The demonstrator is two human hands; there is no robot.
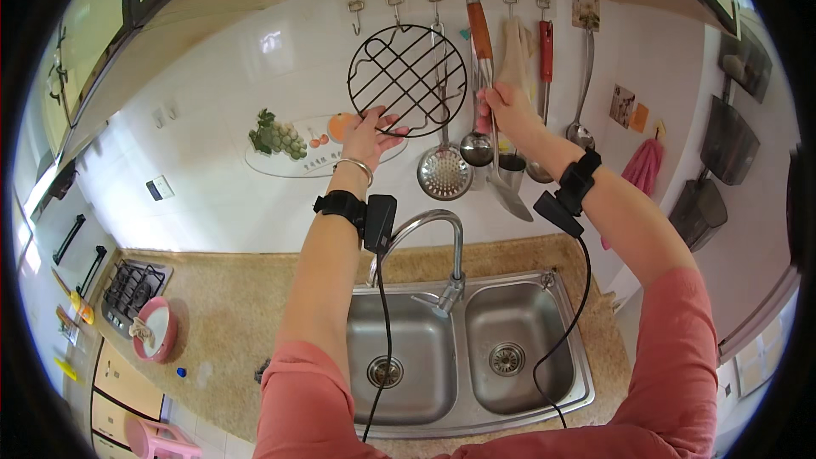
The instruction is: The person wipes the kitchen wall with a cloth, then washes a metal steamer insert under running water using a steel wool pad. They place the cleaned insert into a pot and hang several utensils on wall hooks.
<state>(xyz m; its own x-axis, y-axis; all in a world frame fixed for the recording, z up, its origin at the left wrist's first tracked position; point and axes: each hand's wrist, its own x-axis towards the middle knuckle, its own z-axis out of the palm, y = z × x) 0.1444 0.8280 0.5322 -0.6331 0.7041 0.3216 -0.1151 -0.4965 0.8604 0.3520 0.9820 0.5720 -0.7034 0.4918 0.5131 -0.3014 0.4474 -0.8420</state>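
My left hand is at the lower rim of a round black wire rack, which hangs against the white tiled wall under a metal hook; its fingers are spread at the rim, and whether they grip it I cannot tell. My right hand is closed around the metal shaft of a spatula with a wooden handle. The spatula's blade points down and to the right. Behind and beside it hang a skimmer, a ladle and a red-handled utensil. Another ladle hangs farther right.
Below are a double steel sink and its curved faucet. On the stone counter at left stand a pink bowl and a gas stove. A pink cloth hangs at right. Cabinets overhang the upper left.
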